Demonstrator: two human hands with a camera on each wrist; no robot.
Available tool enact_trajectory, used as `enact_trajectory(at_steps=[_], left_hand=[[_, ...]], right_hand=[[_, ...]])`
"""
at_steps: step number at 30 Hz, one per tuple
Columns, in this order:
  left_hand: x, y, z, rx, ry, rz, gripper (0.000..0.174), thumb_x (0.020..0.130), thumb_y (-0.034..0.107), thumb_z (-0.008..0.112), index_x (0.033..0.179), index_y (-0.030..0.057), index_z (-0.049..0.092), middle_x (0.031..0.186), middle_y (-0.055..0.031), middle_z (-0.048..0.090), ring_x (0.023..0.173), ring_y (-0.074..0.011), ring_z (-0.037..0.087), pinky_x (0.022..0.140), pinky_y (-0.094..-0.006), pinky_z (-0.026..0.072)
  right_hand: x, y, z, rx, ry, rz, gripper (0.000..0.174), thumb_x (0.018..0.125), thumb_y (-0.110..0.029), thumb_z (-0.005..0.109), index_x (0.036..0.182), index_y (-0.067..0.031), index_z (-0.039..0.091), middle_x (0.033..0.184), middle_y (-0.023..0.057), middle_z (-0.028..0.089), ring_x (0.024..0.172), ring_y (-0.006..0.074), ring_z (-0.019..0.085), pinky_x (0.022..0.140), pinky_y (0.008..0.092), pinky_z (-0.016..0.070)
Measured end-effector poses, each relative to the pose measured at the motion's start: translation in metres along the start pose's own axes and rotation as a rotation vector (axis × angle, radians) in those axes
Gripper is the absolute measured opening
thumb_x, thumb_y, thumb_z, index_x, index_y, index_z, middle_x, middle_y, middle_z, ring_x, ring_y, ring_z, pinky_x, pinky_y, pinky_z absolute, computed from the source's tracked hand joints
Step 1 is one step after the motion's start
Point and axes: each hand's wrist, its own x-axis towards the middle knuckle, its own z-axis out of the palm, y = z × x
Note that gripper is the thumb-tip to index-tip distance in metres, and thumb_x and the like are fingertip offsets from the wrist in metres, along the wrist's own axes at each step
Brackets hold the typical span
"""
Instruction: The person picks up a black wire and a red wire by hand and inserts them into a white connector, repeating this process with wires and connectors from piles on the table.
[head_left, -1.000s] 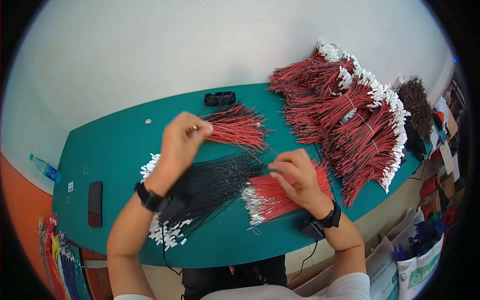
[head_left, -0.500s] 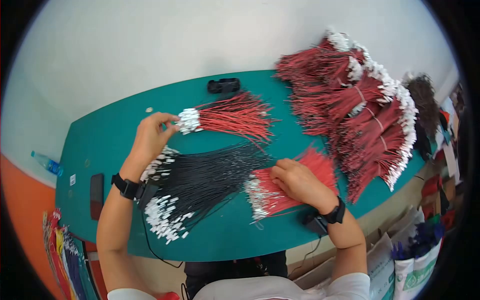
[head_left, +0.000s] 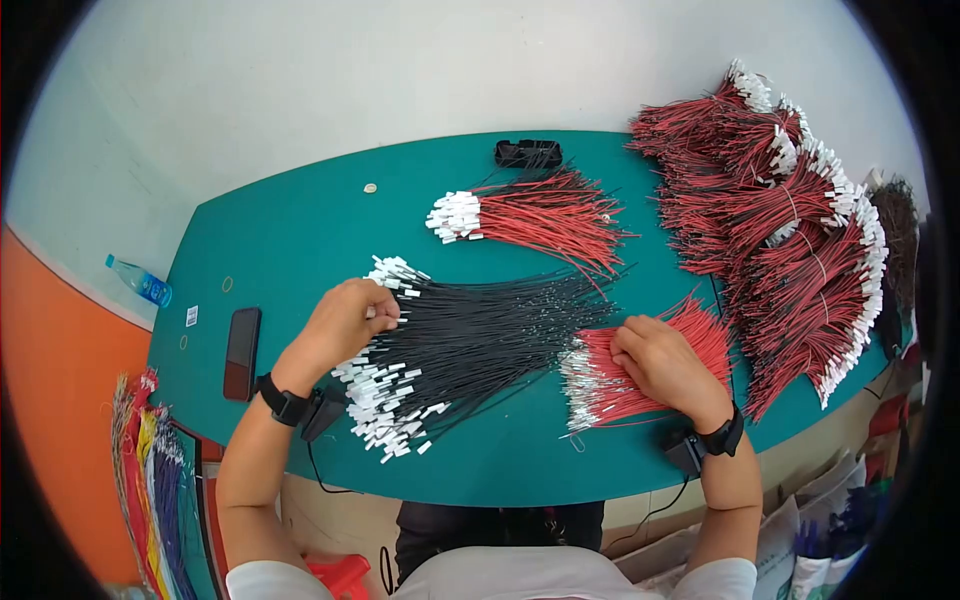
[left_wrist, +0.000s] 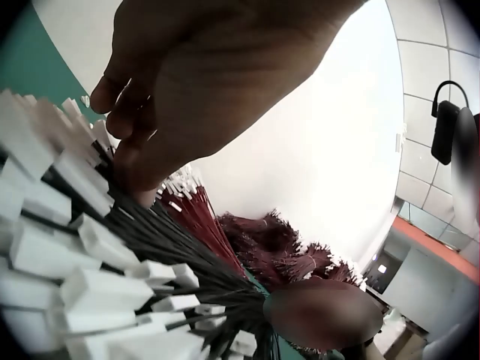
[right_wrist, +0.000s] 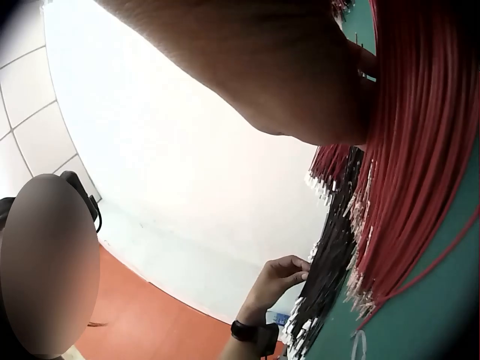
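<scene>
As L hand (head_left: pixel 345 318) touches blk wires (head_left: pixel 480 325), R hand (head_left: pixel 665 365) red wires (head_left: pixel 706 332), both curled

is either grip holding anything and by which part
Left grip: apparently black wires, pinched near their white connectors. Right grip: at red wires; whether holding any can't be told.

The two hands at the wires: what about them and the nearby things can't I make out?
Head view: the right hand hides its own fingertips, so whether it pinches any red wires is unclear.
Left wrist view: the left hand is partly hidden among black wires; its hold is unclear.
Head view: print on the white label is too small.
Left wrist view: the bottom edge cuts off the lowest white connectors.
</scene>
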Motion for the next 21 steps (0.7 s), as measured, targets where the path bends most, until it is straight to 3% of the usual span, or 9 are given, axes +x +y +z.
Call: enact_trajectory(at_steps=[5, 12, 13, 19, 21], left_hand=[[-0.001, 0.006, 0.004, 0.097, 0.023, 0.016, 0.013, 0.076, 0.004, 0.079, 0.085, 0.0054, 0.07, 0.078, -0.0073, 0.065, 0.08, -0.0269, 0.06, 0.071, -0.04, 0.0494], [-0.007, 0.0, 0.004, 0.074, 0.109, 0.097, 0.013, 0.076, 0.001, 0.076, 0.083, 0.0038, 0.066, 0.077, -0.0087, 0.064, 0.075, -0.0253, 0.06, 0.067, -0.0374, 0.0488], [-0.011, 0.008, -0.002, -0.006, 0.094, 0.041, 0.01, 0.078, -0.001, 0.072, 0.081, 0.0031, 0.063, 0.078, -0.0108, 0.065, 0.078, -0.0298, 0.062, 0.07, -0.0403, 0.0491], [-0.017, 0.003, -0.01, -0.088, 0.108, 0.107, 0.011, 0.079, -0.002, 0.074, 0.085, 0.0011, 0.065, 0.08, -0.0104, 0.067, 0.071, -0.0237, 0.062, 0.068, -0.0359, 0.0486], [-0.017, 0.007, -0.011, -0.133, -0.007, 0.066, 0.011, 0.08, -0.002, 0.074, 0.087, 0.0002, 0.065, 0.081, -0.0102, 0.068, 0.072, -0.0215, 0.063, 0.069, -0.0346, 0.0491]], right_hand=[[0.001, -0.003, -0.003, 0.032, -0.007, 0.018, 0.009, 0.088, -0.003, 0.063, 0.092, -0.0038, 0.055, 0.085, 0.0138, 0.055, 0.085, 0.0355, 0.056, 0.074, 0.0443, 0.0467], [0.004, -0.01, -0.007, 0.121, 0.084, -0.008, 0.009, 0.091, -0.004, 0.061, 0.095, -0.0034, 0.053, 0.084, 0.0159, 0.057, 0.082, 0.038, 0.058, 0.071, 0.0469, 0.0473], [0.003, -0.01, -0.006, 0.162, 0.088, -0.008, 0.009, 0.091, -0.004, 0.061, 0.096, -0.0032, 0.053, 0.084, 0.0161, 0.058, 0.082, 0.0385, 0.058, 0.07, 0.0468, 0.0477], [0.001, -0.01, -0.006, 0.36, 0.035, 0.019, 0.009, 0.094, -0.004, 0.061, 0.099, -0.002, 0.053, 0.085, 0.017, 0.062, 0.083, 0.0403, 0.062, 0.071, 0.0466, 0.0495], [-0.001, -0.01, -0.007, 0.344, 0.042, 0.026, 0.011, 0.094, -0.004, 0.062, 0.103, -0.0022, 0.056, 0.09, 0.0168, 0.065, 0.086, 0.0396, 0.064, 0.073, 0.0458, 0.0509]])
